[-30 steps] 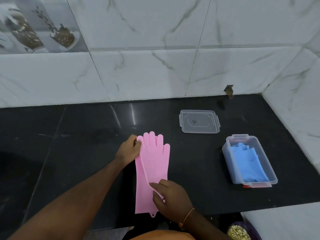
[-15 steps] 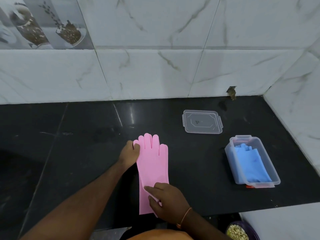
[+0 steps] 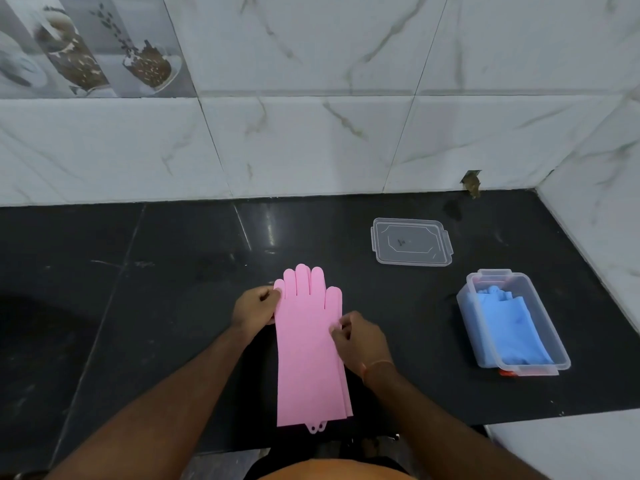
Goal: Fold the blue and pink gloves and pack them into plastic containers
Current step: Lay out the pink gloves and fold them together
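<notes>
Pink gloves (image 3: 308, 351) lie stacked flat on the black counter (image 3: 156, 289), fingers pointing away from me, cuffs at the front edge. My left hand (image 3: 254, 310) grips their left edge near the little finger. My right hand (image 3: 358, 336) pinches the right edge just below the thumb. To the right stands a clear plastic container (image 3: 516, 367) with the folded blue gloves (image 3: 507, 327) inside it, uncovered. Its clear lid (image 3: 410, 245) lies flat on the counter behind it.
White marble-tiled walls close the counter at the back and on the right (image 3: 595, 209). A small brown hole (image 3: 471, 181) marks the back wall near the corner. The counter's front edge runs just below the glove cuffs.
My right hand has moved up from the cuff to the gloves' right edge below the thumb. The lifted strip of pink glove now lies flat. My left hand stays at the left edge.
</notes>
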